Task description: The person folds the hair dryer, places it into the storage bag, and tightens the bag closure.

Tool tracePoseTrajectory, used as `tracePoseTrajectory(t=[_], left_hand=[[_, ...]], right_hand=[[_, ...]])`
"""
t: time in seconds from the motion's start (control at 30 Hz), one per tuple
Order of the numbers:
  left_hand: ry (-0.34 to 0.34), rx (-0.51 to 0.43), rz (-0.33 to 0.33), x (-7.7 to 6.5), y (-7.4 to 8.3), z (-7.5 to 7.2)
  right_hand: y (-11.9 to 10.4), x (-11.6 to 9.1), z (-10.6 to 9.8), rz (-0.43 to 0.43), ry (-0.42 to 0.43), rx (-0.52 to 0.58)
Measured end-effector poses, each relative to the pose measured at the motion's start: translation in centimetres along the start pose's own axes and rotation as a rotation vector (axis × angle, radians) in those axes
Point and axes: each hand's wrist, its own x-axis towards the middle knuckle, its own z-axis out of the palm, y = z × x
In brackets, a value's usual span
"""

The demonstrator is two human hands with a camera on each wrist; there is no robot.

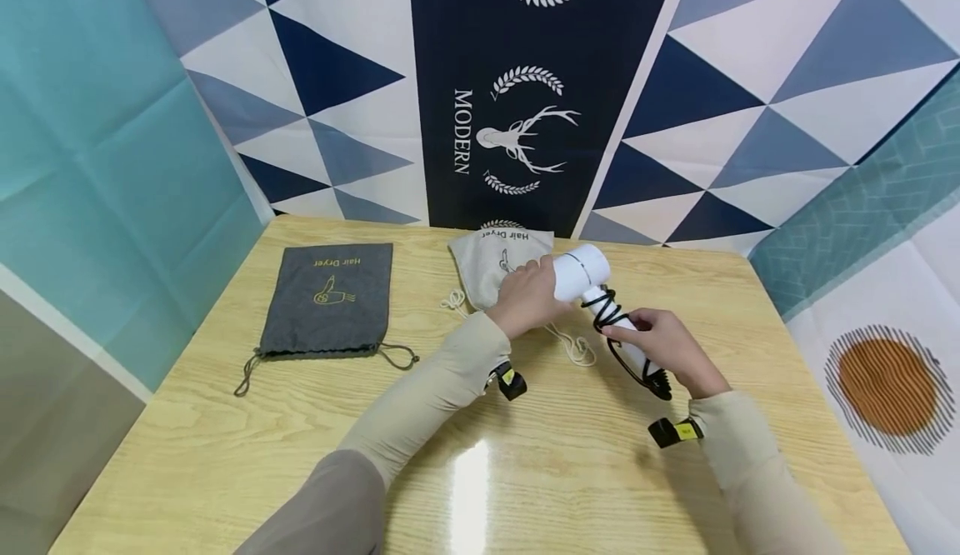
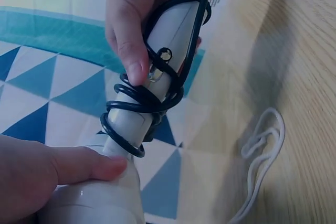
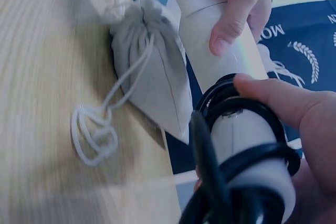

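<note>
Light pouch: the pale grey drawstring pouch (image 1: 483, 270) lies on the worktop (image 1: 217, 463), the landmark here; its drawing is partly covered by the left hand, its inverted "Hair Dryer" print readable.
Hair dryer: the white hair dryer (image 1: 582, 273) is held just right of the pale pouch, barrel by the pouch, handle slanting down and away rightward; the left wrist view cuts off the far part of the barrel.
Left hand: the left hand (image 1: 528, 295) is over the pale pouch's right part, fingers closed around the barrel; thumb visible, other fingertips mostly hidden behind it.
Right hand: the right hand (image 1: 660, 340), right of the pale pouch, grips the handle, thumb across it; most fingers are hidden behind the handle.
Cord: the black cord (image 2: 136, 107) winds round the handle, right of the pale pouch; its nearest loops blur in the right wrist view, and I cannot make out the plug.
White drawstring: the drawstring (image 1: 581, 352) trails nearer the person than the pale pouch.
Dark pouch: the dark grey pouch (image 1: 330, 301) lies flat, well left of the pale one.
</note>
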Motion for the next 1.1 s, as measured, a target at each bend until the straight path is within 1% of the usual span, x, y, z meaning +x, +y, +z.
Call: tracePoseTrajectory(t=[0.13, 0.3, 0.37, 0.43, 0.6, 0.67, 0.8, 0.9, 1.0, 1.1], left_hand=[[0.008, -0.011, -0.003, -0.7, -1.1, -0.7], [0.016, -0.020, -0.012, -1.7, -2.3, -1.5], [0.023, -0.040, -0.022, -2.0, -2.8, -1.7], [0.034, -0.050, -0.028, -2.3, -3.3, -1.8], [0.050, -0.077, -0.067, -3.1, -4.3, -1.9], [0.052, -0.087, -0.081, -3.5, -4.7, -2.0], [0.058, -0.099, -0.096, -4.2, -5.5, -2.3], [0.066, -0.115, -0.109, -4.9, -6.3, -2.5], [0.084, -0.129, -0.110, -5.6, -6.9, -2.6], [0.103, -0.138, -0.099, -6.3, -7.3, -2.6]], right_hand=[[-0.5, 0.2, 0.7, -0.005, -0.019, 0.039], [-1.1, 0.2, 1.7, -0.028, -0.022, 0.078], [-1.4, 0.2, 2.1, -0.030, -0.034, 0.084], [-1.7, 0.3, 2.5, -0.017, -0.062, 0.103], [-2.2, 0.6, 3.5, 0.009, -0.131, 0.196], [-2.5, 0.6, 3.8, 0.012, -0.140, 0.219], [-3.1, 0.7, 4.5, -0.006, -0.137, 0.219], [-3.6, 0.8, 5.2, -0.028, -0.149, 0.231], [-4.1, 0.7, 5.9, -0.036, -0.165, 0.249], [-4.4, 0.6, 6.5, -0.018, -0.170, 0.267]])
